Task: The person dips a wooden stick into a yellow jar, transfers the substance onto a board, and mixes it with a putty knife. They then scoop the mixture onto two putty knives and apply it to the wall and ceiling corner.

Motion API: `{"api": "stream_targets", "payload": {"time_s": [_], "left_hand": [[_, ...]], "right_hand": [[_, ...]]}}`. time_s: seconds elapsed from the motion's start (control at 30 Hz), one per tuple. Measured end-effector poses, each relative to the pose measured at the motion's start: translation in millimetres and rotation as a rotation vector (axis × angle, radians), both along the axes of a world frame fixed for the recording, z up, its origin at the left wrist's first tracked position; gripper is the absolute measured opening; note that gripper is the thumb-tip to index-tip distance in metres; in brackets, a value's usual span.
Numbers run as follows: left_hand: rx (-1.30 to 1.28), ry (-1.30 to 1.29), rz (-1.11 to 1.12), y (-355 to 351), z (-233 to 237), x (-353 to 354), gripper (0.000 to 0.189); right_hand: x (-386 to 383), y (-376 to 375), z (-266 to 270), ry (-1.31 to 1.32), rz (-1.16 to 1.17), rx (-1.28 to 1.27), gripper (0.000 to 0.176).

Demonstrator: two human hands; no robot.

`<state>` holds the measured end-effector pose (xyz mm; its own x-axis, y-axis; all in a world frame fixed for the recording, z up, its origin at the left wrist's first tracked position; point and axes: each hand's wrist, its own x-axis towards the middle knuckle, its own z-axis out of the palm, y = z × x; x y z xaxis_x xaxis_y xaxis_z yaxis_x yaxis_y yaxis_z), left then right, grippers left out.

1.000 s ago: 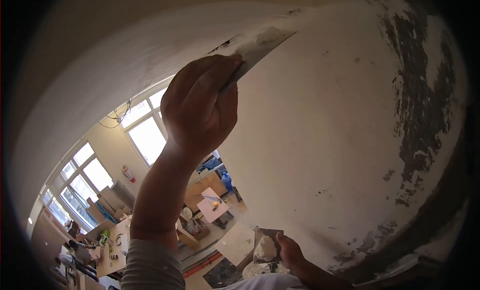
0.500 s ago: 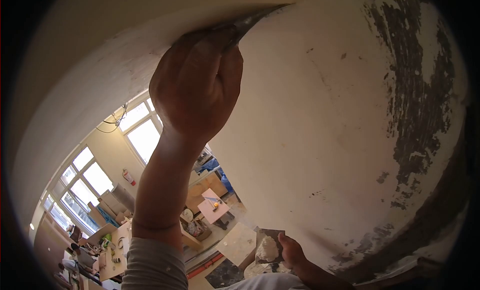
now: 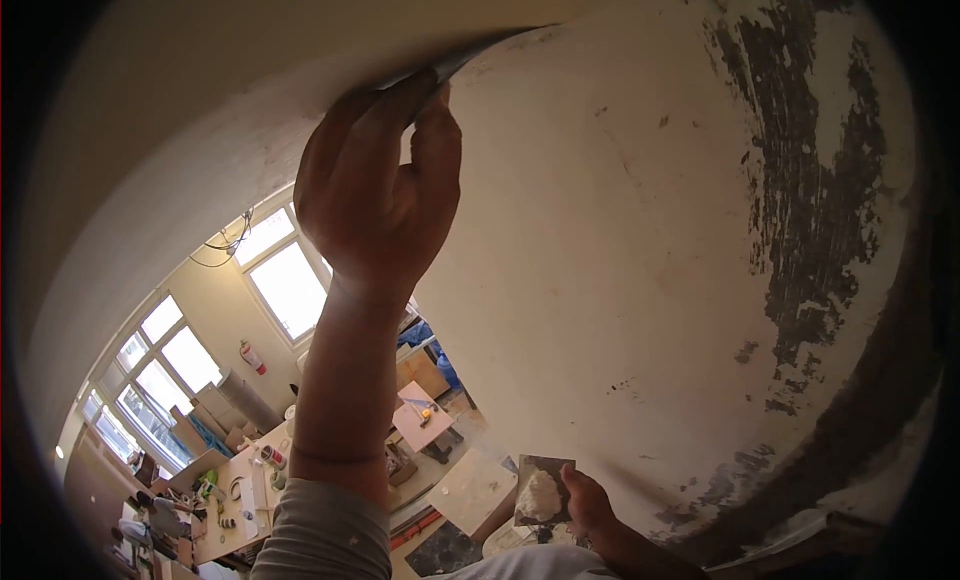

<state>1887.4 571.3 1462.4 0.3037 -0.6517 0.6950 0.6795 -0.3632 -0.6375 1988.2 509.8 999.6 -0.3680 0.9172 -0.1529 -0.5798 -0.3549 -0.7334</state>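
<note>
My left hand is raised high, its fingers and thumb pinching a thin metal scraper blade. The blade lies nearly flat along the corner where the overhead surface meets the pale plastered wall; much of it is hidden behind the fingers. Low in the view, my right hand grips the edge of a flat, dark square plate, thumb on top. A lump of whitish putty sits on that plate.
Dark rough patches mark the wall on the right. Below left are a cluttered worktable, a small pink-topped stand, windows and a fire extinguisher. A person is near the table. Wires hang overhead.
My left hand and the blade have shifted slightly left along the corner, and a gap now shows between thumb and fingers. The view has tilted a little; my right hand still holds the putty-loaded plate.
</note>
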Motion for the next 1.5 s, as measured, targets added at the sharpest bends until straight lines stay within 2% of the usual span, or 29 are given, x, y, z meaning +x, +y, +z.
{"api": "stream_targets", "payload": {"time_s": [0.13, 0.2, 0.3, 0.5, 0.6, 0.8, 0.83, 0.87, 0.93, 1.0, 1.07, 1.1, 1.17, 1.2, 1.27, 1.33, 1.37, 1.4, 1.47, 1.5], "left_hand": [[0.034, -0.022, -0.001, -4.8, -1.4, -7.8, 0.018], [-0.008, -0.119, 0.131, -14.6, -8.8, -15.2, 0.019], [-0.010, -0.088, 0.085, -18.6, -20.6, -29.9, 0.025], [-0.091, 0.174, 0.010, -3.9, -13.5, -28.3, 0.026], [-0.182, 0.200, 0.087, -10.7, -6.6, -12.8, 0.016], [-0.096, 0.119, 0.138, -3.9, -0.1, -13.6, 0.015], [0.003, 0.098, 0.106, -3.8, -0.3, -19.2, 0.026], [0.043, 0.108, 0.084, -6.4, -2.8, -30.7, 0.025], [-0.042, 0.057, 0.219, -26.5, -18.7, -63.1, 0.014], [-0.346, -0.162, 0.029, -37.3, -51.8, -95.1, 0.014], [-0.798, -0.367, -0.456, -39.8, -95.2, -127.7, 0.016], [-1.020, -0.525, -0.243, -37.8, -122.9, -160.2, 0.018], [-1.387, -0.757, -0.545, -31.5, -187.3, -196.9, 0.023], [-1.483, -0.810, -1.095, -31.5, -216.8, -203.3, 0.027], [-1.620, -0.971, -1.196, -45.1, -273.2, -196.3, 0.030], [-1.922, -0.888, -1.292, -67.5, -317.9, -198.2, 0.032], [-2.012, -0.936, -1.192, -83.8, -312.0, -173.3, 0.033], [-2.117, -0.894, -0.972, -93.6, -315.7, -169.1, 0.032], [-2.283, -0.767, -0.537, -110.4, -328.1, -164.0, 0.031], [-2.299, -0.741, -0.487, -116.7, -329.3, -159.3, 0.031]], "right_hand": [[3.1, 0.2, 6.3, 0.093, 0.002, -0.057, 0.049], [4.0, 1.2, 2.6, 0.112, -0.004, -0.081, 0.049], [5.9, 0.9, 6.4, 0.082, -0.018, -0.082, 0.049], [7.7, -1.9, 16.4, 0.060, -0.010, -0.133, 0.049], [6.2, 2.7, 1.2, 0.033, 0.004, -0.082, 0.049], [6.0, 3.9, -11.5, 0.011, 0.011, -0.041, 0.049], [5.6, 3.0, -8.6, 0.039, 0.003, -0.057, 0.049], [5.3, 1.7, -4.2, 0.067, -0.004, -0.074, 0.049], [7.1, -0.7, 5.6, 0.072, -0.024, -0.093, 0.049], [8.8, -5.5, 17.5, 0.026, -0.043, -0.105, 0.049], [8.7, -10.0, 31.8, 0.008, -0.070, -0.119, 0.048], [8.5, -12.1, 35.9, -0.001, -0.084, -0.127, 0.048], [7.7, -10.6, 29.7, 0.037, -0.090, -0.138, 0.047], [6.0, -9.8, 26.2, 0.059, -0.096, -0.147, 0.047], [1.1, -9.5, 27.6, 0.067, -0.165, -0.147, 0.045], [-1.9, -9.5, 26.0, 0.081, -0.210, -0.184, 0.045], [-2.0, -4.2, 12.8, -0.076, -0.237, -0.061, 0.045], [0.0, -2.4, -0.2, -0.238, -0.246, 0.058, 0.045], [3.0, -8.1, 13.1, -0.403, -0.256, 0.156, 0.050], [3.9, -11.7, 23.5, -0.447, -0.257, 0.187, 0.052]]}}
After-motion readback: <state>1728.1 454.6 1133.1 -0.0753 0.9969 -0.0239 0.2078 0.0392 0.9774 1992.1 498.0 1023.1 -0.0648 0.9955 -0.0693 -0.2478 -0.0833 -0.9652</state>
